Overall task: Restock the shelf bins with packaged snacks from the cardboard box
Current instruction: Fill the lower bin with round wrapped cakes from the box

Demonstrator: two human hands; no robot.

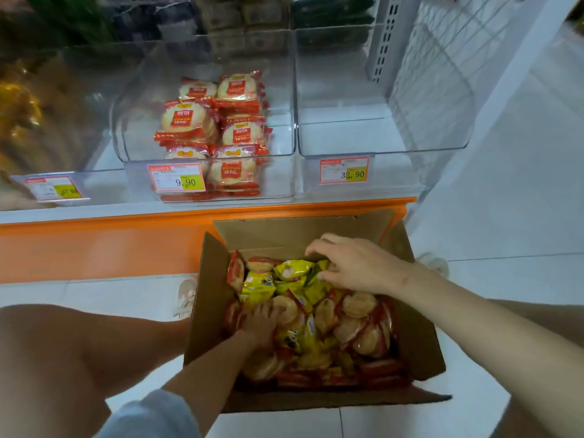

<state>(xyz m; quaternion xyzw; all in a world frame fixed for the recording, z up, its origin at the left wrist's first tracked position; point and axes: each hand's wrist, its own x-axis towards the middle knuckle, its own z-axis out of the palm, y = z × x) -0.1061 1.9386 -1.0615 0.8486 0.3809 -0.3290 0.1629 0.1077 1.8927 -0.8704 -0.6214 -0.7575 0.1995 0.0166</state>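
An open cardboard box (208, 298) stands on the floor, full of red rice-cracker packs (360, 327) and yellow snack packs (292, 271). My left hand (260, 327) is down among the packs at the box's left side, fingers curled onto a red cracker pack. My right hand (354, 263) reaches over the far right of the box, fingers spread and touching a yellow pack. Above, the clear middle shelf bin (284, 172) holds stacked red cracker packs (218, 121). The clear bin to its right (385, 143) has nothing in it.
Price tags 9.90 (177, 181) and 32.90 (344, 170) hang on the bin fronts. An orange shelf base (94, 241) runs below the bins. A left bin (38, 121) holds yellow-brown goods. My bare knee (63, 349) is at the left. White tiled floor (505, 216) lies to the right.
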